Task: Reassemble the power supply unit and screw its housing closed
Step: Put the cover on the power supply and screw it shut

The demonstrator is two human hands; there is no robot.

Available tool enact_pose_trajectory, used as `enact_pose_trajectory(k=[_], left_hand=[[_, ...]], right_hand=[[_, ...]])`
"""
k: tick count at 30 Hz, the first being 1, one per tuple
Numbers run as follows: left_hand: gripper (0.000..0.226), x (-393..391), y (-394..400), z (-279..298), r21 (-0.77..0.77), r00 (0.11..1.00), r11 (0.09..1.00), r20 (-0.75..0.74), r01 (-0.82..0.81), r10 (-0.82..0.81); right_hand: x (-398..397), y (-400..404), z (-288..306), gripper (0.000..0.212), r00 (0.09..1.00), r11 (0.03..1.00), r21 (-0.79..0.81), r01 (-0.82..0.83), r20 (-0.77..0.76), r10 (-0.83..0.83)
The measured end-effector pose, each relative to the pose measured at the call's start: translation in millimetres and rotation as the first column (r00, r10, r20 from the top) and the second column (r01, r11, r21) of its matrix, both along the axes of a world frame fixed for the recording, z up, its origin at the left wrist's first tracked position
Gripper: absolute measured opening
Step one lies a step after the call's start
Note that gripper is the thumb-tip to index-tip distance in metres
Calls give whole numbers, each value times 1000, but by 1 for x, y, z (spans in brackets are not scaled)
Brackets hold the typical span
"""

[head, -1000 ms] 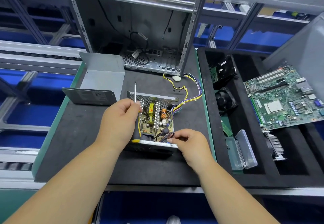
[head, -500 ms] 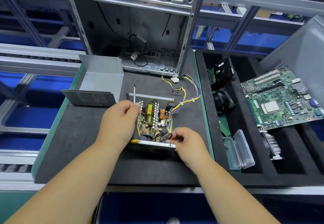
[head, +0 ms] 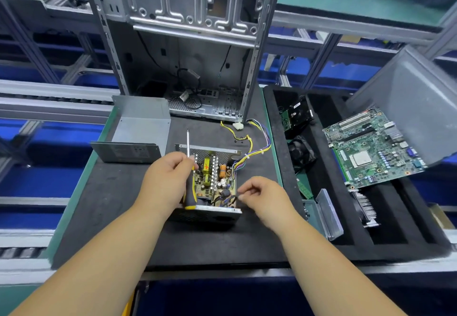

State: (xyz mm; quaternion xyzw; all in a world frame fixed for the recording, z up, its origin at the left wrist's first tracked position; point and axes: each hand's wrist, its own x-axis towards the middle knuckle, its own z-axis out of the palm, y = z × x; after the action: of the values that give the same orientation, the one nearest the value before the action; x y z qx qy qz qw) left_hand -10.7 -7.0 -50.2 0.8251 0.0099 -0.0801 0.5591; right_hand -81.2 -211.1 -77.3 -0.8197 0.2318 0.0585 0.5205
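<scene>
- I see the open power supply (head: 210,187) at the centre of the frame, sitting on the black mat (head: 118,192), its lid off and the circuit board with its yellow and copper parts showing.
- My left hand (head: 165,182) is wrapped around a screwdriver (head: 189,167); the black and yellow handle stands inside the near left corner of the box and the metal shaft points up and away, past the far wall.
- My right hand (head: 262,197) is at the near right corner of the power supply, fingers curled with thumb and forefinger drawn together by the dark wires there. I cannot tell whether they actually pinch anything.
- The two hands are apart, one on each side of the box.
- The grey lid (head: 134,132) lies to the upper left of the box on the same mat, bent in an L with one flap down toward me.
- A bundle of coloured wires (head: 249,142) runs from the far right corner of the box toward the upper right and ends in a white plug (head: 238,125).
- Beyond that, at top centre, stands the bare metal computer case (head: 188,43).
- On the right, a black foam tray (head: 329,216) holds a green motherboard (head: 371,152), a black fan (head: 300,153), and a clear plastic box (head: 326,214) near its front edge.
</scene>
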Motion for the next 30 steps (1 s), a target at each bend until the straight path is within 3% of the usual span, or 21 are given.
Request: enact_pose_trajectory(k=[3,7,9,13,15,18,20,23,30], left_hand=[[23,-7,-4,18,-51,997,996,5,73,-73],[27,-18,-16,50,-99,981,976,38,195,-192],[29,-23,-21,63,-48,963,964,85,261,-256],[26,-30,-20,74,64,944,957,155,283,-290],[14,-34,-18,76,6,936,947,150,320,-317],[15,-37,-13,75,-86,937,935,102,344,-335],[14,-33,-7,72,-50,949,950,81,309,-304],[15,-27,0,69,-28,966,966,44,257,-255],[19,-24,-1,58,75,978,976,23,204,-206]], right_hand=[[-2,-1,37,18,992,995,-64,71,108,-64],[-8,25,84,13,975,989,124,-75,215,47],[-12,37,97,14,964,990,38,-139,233,127],[-20,45,108,21,959,982,-160,-96,248,134],[-23,43,109,20,954,975,-205,-89,264,142],[-24,25,102,16,962,964,-264,-21,256,91],[-22,2,94,13,978,950,-307,55,207,10],[-18,-39,72,13,998,907,-417,66,15,-66],[-10,-83,25,12,937,840,-522,-150,-347,-48]])
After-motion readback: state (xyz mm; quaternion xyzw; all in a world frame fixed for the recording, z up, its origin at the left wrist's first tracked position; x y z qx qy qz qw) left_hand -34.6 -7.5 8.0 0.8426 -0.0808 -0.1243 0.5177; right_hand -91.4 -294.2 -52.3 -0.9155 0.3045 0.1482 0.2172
